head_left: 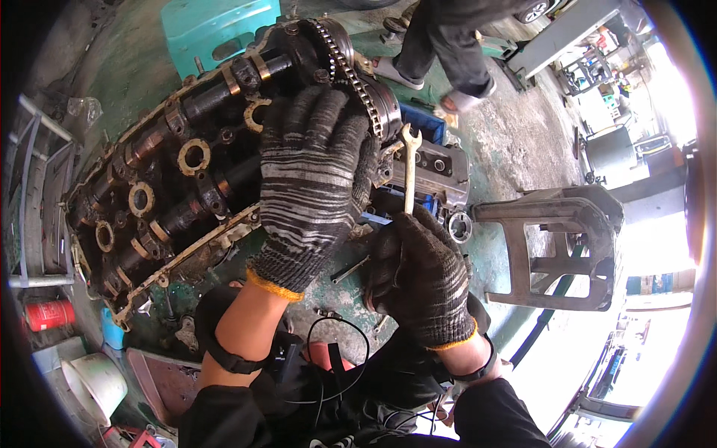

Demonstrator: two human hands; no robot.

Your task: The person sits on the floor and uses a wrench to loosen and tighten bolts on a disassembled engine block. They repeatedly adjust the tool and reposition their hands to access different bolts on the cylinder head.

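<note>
A dark, oily engine cylinder head (pixel 138 194) with camshafts and pale rings lies at the centre-left. A timing chain (pixel 364 98) runs over its sprocket at the upper end. My left hand (pixel 314 168), in a striped knit glove, rests at that end beside the chain, fingers curled downward; what they grip is hidden. My right hand (pixel 418 280), in a similar darker glove, holds a combination wrench (pixel 410 168) upright, its open end at the top, just right of the chain.
A grey engine part (pixel 437 168) and blue crate (pixel 420 119) sit behind the wrench. A plastic stool (pixel 508 211) stands at right, a turquoise container (pixel 190 30) at top left, a red cylinder (pixel 46 315) at lower left. Another person's legs (pixel 444 41) stand at the top.
</note>
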